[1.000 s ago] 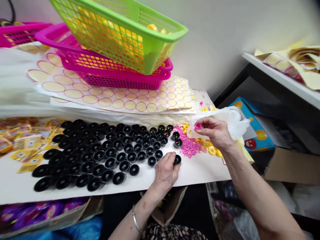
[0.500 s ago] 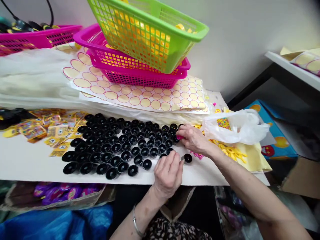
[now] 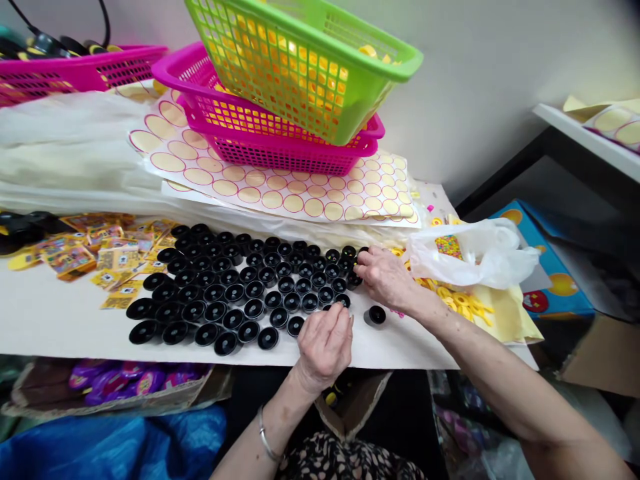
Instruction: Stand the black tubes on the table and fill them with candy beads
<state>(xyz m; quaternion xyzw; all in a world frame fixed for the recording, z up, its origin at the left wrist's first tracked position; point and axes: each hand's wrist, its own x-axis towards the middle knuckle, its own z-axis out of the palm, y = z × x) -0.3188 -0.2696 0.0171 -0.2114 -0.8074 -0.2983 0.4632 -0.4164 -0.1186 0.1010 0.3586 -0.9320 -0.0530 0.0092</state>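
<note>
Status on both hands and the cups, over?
Left hand beside black cups, grasp unclear. Right hand at their right end. Lone cup upright, apart. Plastic bag close to right hand.

Cups (image 3: 254, 289) on the table (image 3: 60, 320), packets (image 3: 117, 259) to their left, plastic bag (image 3: 480, 263) to their right, stacked baskets (image 3: 285, 158) behind.

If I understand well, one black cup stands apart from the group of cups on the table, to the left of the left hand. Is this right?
Not quite: the head view shows that the black cup standing apart from the group of cups on the table is to the right of the left hand.
</note>
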